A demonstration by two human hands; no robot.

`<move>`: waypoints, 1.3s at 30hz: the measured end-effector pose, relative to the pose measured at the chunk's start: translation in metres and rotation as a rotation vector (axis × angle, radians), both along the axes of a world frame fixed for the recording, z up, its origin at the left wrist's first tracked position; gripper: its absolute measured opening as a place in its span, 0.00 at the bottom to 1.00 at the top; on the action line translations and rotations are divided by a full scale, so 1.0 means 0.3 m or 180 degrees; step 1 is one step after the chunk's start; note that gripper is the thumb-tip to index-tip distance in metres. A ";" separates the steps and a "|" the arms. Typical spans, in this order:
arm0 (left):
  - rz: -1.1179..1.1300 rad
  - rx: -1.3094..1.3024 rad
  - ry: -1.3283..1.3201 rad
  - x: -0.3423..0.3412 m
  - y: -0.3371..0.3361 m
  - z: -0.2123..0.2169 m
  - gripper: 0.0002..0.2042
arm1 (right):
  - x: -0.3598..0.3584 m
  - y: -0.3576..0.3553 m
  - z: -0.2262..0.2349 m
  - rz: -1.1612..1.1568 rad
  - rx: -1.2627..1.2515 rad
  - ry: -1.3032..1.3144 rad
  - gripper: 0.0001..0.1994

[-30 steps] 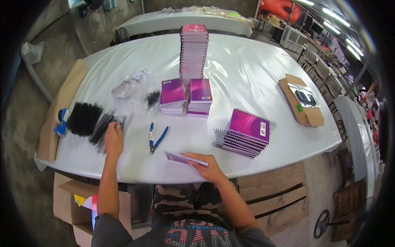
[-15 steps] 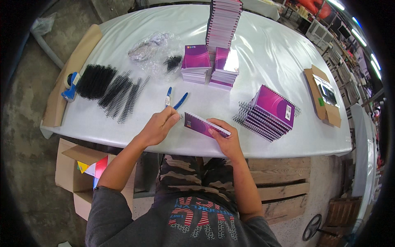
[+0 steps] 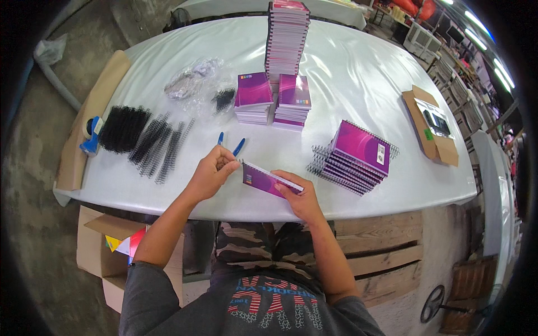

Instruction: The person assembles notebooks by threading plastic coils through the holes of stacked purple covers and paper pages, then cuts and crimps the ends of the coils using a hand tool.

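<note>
A purple notebook (image 3: 262,180) is held up just above the near part of the table, its punched long edge uppermost. My right hand (image 3: 297,197) grips its right end, thumb on the cover and fingers behind. Beside the left corner, where a dark bit of wire coil sticks out, my left hand (image 3: 212,172) has its fingers curled in towards the thumb. I cannot make out whether anything is between them. Right behind that hand lies a pair of blue-handled pliers (image 3: 239,147), partly covered by it. To the right, coil-bound purple notebooks (image 3: 358,148) are piled up.
Black wire coils (image 3: 126,130) lie in bunches at left, near a blue tape dispenser (image 3: 91,140). Crumpled clear plastic (image 3: 193,81) sits farther back. Two notebook stacks (image 3: 252,98) stand before a tall stack (image 3: 286,42). Flattened cardboard (image 3: 426,134) rests at the right edge.
My left hand has drawn slightly away from the notebook's corner, its fingers curling more. The right hand still holds the notebook. The whole view has shifted a little.
</note>
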State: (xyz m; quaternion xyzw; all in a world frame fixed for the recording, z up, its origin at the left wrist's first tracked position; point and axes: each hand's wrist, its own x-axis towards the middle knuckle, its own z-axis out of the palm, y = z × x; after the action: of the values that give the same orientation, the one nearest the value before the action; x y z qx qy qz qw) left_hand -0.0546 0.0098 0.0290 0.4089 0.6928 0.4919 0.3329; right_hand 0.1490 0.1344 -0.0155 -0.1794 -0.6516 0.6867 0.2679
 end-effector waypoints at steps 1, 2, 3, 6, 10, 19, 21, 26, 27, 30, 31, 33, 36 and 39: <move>-0.0015 -0.0001 0.0008 -0.004 0.003 0.002 0.07 | 0.002 0.002 0.000 0.0024 0.0013 -0.0028 0.14; -0.0097 -0.0007 -0.0219 -0.011 0.014 0.007 0.07 | 0.004 0.010 0.002 0.0039 0.0042 -0.0048 0.13; -0.0182 -0.0015 -0.0447 -0.019 0.023 0.012 0.07 | 0.008 0.013 -0.001 0.0012 0.0058 -0.0032 0.13; -0.0981 0.0793 0.1165 -0.086 0.003 0.003 0.07 | 0.010 0.004 -0.005 0.0238 0.0119 -0.0130 0.15; -0.0889 -0.0081 0.2066 -0.036 0.021 0.136 0.08 | 0.013 0.010 -0.007 0.0147 0.0221 -0.0054 0.16; -0.1497 0.0369 0.3710 -0.004 0.056 0.159 0.09 | 0.010 0.010 -0.022 0.0286 0.0508 0.0005 0.15; -0.1785 -0.0247 0.3506 -0.007 0.059 0.197 0.10 | 0.010 0.004 -0.011 0.0243 0.0568 -0.0064 0.14; -0.1700 -0.0608 0.3714 0.043 0.069 0.204 0.11 | 0.015 0.004 -0.028 0.0291 0.0594 -0.0011 0.15; -0.1492 -0.0005 0.3965 0.043 0.059 0.189 0.11 | 0.012 -0.001 -0.021 0.0303 0.0531 -0.0013 0.16; -0.1720 -0.0365 0.3934 0.028 0.066 0.210 0.11 | 0.008 0.002 -0.001 0.0333 0.0755 -0.0128 0.16; -0.2123 -0.1337 0.3620 0.026 0.069 0.222 0.11 | 0.012 0.001 -0.006 0.0322 0.0751 -0.0138 0.16; -0.1961 -0.1053 0.4017 0.060 0.076 0.230 0.12 | 0.016 0.005 -0.009 0.0400 0.0869 0.0021 0.16; -0.1772 -0.0571 0.4514 0.030 0.045 0.169 0.13 | 0.013 -0.010 0.012 0.0321 0.0864 0.0019 0.16; -0.1842 -0.0492 0.4615 0.050 0.054 0.198 0.15 | 0.011 -0.006 -0.005 0.0313 0.0981 0.0062 0.16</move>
State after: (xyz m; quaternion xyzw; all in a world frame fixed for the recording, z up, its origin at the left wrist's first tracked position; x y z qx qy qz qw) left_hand -0.0396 0.0260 0.0884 0.7680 0.6354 -0.0538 -0.0600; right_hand 0.1524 0.1327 -0.0171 -0.0974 -0.7546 0.5925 0.2646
